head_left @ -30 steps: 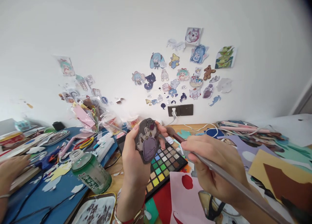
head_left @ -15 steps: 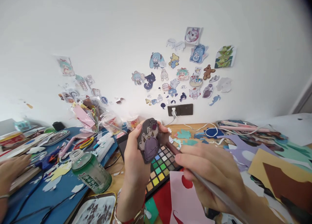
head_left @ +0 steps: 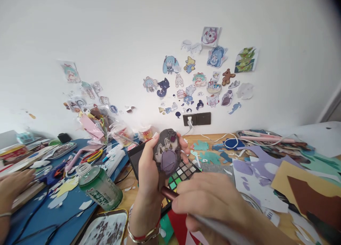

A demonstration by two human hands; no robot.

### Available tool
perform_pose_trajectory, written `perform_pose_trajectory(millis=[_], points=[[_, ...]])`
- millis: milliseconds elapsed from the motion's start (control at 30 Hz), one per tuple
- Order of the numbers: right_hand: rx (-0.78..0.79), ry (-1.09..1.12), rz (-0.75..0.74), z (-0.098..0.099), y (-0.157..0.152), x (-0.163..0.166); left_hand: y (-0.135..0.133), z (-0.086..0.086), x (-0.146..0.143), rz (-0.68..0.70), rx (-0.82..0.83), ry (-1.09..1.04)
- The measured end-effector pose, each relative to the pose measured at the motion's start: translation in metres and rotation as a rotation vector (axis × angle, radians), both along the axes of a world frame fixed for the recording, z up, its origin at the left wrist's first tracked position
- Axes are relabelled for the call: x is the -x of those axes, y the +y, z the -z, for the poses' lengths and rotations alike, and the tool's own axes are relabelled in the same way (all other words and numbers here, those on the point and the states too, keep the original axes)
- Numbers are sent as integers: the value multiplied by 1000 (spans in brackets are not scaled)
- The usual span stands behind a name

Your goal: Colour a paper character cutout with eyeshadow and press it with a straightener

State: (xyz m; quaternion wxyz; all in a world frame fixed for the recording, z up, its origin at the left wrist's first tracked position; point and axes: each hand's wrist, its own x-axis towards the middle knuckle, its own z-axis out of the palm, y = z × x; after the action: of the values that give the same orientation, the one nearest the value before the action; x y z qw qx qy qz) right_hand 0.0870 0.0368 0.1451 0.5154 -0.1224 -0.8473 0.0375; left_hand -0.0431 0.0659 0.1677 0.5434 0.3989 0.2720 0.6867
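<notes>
"What does the left hand (head_left: 149, 170) hold?"

"Thumb and fingers clamp the edges of a dark oval plaque (head_left: 168, 161), its layered grey-and-purple figure facing the camera."

"And the right hand (head_left: 213, 199)?"

"Its fingers close around a long-handled brush (head_left: 169, 194), bristles at the plaque's lower edge; contact cannot be told."

"The surroundings?"

"Below and between both hands, a multicoloured palette (head_left: 183, 173). Left of the left hand, a green-tinted bottle (head_left: 99, 188); beside its wrist, a dark-smeared tray (head_left: 125, 216)."
</notes>
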Motion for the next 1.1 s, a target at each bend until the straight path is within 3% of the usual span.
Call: perform_pose_trajectory(millis=[133,233,300,467,700,800,933,1100], points=[[228,167,0,-2,-3,-4,-2,2,-1,84,36,13],[230,233,60,-3,-2,-9,-6,4,-4,256,79,57],[191,252,89,-4,-2,-12,-7,5,-7,299,121,81],[33,210,189,-7,-6,-18,-6,9,-11,291,234,55],[-253,210,310,4,2,-5,-8,1,-16,247,192,-33],[-268,182,286,12,5,4,-7,0,-15,287,154,-49],[-210,186,272,21,3,12,-6,0,-12,217,131,-81],[-142,156,195,22,4,16,-5,-1,-8,237,73,-97]])
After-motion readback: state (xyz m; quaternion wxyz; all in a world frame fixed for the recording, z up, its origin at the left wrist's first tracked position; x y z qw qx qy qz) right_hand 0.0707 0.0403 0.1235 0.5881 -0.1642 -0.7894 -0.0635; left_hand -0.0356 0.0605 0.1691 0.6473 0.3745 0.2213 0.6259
